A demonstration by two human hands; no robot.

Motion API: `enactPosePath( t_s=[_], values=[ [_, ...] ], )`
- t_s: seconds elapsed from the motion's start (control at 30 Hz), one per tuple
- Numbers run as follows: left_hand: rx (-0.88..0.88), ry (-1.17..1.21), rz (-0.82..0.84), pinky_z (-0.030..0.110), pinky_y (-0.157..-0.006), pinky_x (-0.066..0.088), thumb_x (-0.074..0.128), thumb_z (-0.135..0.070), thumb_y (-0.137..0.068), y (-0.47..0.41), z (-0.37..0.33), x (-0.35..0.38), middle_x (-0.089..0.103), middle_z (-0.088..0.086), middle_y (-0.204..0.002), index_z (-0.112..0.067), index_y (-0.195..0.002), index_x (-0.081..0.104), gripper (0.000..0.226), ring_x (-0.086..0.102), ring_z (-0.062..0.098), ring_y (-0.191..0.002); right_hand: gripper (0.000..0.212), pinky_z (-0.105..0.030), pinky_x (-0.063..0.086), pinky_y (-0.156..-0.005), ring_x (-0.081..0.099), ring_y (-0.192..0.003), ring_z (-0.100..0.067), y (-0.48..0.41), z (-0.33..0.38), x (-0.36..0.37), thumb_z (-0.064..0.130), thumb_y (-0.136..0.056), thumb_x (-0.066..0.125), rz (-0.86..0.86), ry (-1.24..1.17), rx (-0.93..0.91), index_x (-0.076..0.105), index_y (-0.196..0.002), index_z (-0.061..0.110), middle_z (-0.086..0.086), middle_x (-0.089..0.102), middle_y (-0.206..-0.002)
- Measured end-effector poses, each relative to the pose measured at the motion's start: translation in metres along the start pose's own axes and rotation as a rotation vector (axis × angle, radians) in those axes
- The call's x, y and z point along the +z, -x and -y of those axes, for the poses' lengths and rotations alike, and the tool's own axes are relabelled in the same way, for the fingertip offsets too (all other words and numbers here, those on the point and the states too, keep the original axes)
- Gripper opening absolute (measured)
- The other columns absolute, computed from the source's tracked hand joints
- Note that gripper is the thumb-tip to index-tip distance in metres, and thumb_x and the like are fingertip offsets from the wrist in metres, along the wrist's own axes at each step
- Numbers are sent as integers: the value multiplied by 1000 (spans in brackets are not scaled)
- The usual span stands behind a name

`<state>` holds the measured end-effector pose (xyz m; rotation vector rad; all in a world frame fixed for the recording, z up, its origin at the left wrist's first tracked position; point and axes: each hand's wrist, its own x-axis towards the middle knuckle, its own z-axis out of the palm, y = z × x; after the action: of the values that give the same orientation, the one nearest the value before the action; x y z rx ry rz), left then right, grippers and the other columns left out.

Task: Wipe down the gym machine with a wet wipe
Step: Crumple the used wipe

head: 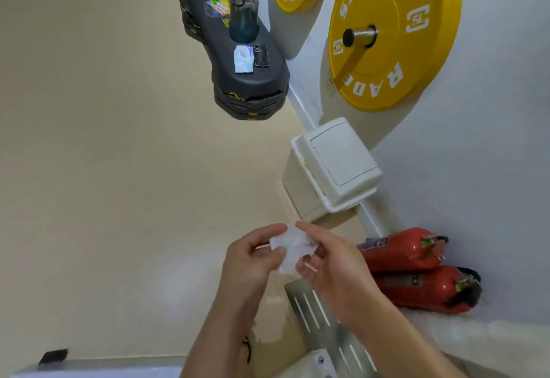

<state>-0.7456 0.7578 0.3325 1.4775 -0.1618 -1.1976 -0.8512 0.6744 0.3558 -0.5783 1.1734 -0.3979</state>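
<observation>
A crumpled white wet wipe (293,248) is held between both my hands in the lower middle of the head view. My left hand (253,254) pinches its left side and my right hand (330,258) grips its right side with curled fingers. Below the hands lies a slotted metal plate (324,315) of the gym machine. The machine's white frame (306,101) runs up the right, carrying a yellow weight plate (395,32) on a steel peg.
A stack of black step platforms (247,80) holds a water bottle (243,11), a phone (261,56), a wipe pack (243,59) and small packets. A white swing-lid bin (333,166) stands by the wall. Two red fire extinguishers (407,267) lie at the right.
</observation>
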Motion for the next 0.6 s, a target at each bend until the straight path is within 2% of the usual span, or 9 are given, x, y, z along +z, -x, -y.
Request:
enactPosePath(
  t_s=[0.07,0.13,0.27,0.3,0.37,0.43,0.47,0.53,0.6],
  values=[
    [8,-159,-27,17,-68,53,66,-1,-82,-26,-19,-7,74,-8,-89,-27,-99,74,33,69,9,-79,22,-35,51,-76,65,-88,-25,-16,10,22,11,-92,58,-5,38,4,69,-110,3,-20,70,-102],
    [60,-393,-10,12,-69,49,70,-13,-82,-53,-36,-9,71,-16,-93,-33,-99,73,26,64,-2,-80,21,-33,52,-76,65,-85,-24,-29,23,36,5,-93,56,-65,37,-1,70,-109,4,-19,70,-104],
    [299,-850,73,6,-73,36,64,-26,-88,-98,-59,-3,57,-18,-97,-31,-95,70,11,51,-2,-91,17,-31,52,-72,64,-85,-20,-57,47,42,15,-92,60,-129,61,-6,75,-99,8,-14,71,-102],
    [354,-898,87,5,-74,33,63,-26,-90,-109,-64,3,51,-18,-98,-30,-96,70,10,45,-1,-94,17,-31,52,-78,64,-92,-17,-65,53,41,22,-93,61,-152,198,-50,76,-99,15,-7,71,-105],
    [418,-934,130,4,-77,32,61,-26,-92,-126,-72,14,46,-19,-98,-28,-98,70,11,42,-1,-97,15,-28,48,-91,58,-102,-8,-80,62,36,30,-92,63,-240,668,-244,74,-102,28,6,62,-109],
    [442,-969,201,9,-78,35,59,-26,-92,-146,-83,29,52,-19,-97,-29,-100,71,14,49,0,-95,21,-21,45,-91,54,-101,-3,-96,75,29,30,-91,64,-304,1068,-495,71,-111,29,13,56,-106],
    [444,-990,225,12,-79,37,58,-26,-92,-157,-89,37,56,-18,-97,-29,-101,71,16,53,1,-93,25,-19,45,-87,55,-96,-3,-104,82,26,29,-91,64,-303,1156,-574,68,-116,30,14,56,-104],
    [438,-1006,261,8,-74,36,58,-25,-92,-178,-99,53,60,-18,-94,-30,-103,71,18,54,0,-87,30,-19,50,-79,60,-86,-2,-120,93,23,25,-92,64,-287,1130,-596,62,-120,35,16,60,-98],
    [406,-987,295,5,-68,36,60,-19,-89,-204,-104,69,58,-20,-88,-31,-98,69,17,53,-1,-81,29,-17,52,-71,63,-78,-3,-139,105,22,19,-90,67,-269,945,-523,58,-111,37,14,63,-88]
  ],
)
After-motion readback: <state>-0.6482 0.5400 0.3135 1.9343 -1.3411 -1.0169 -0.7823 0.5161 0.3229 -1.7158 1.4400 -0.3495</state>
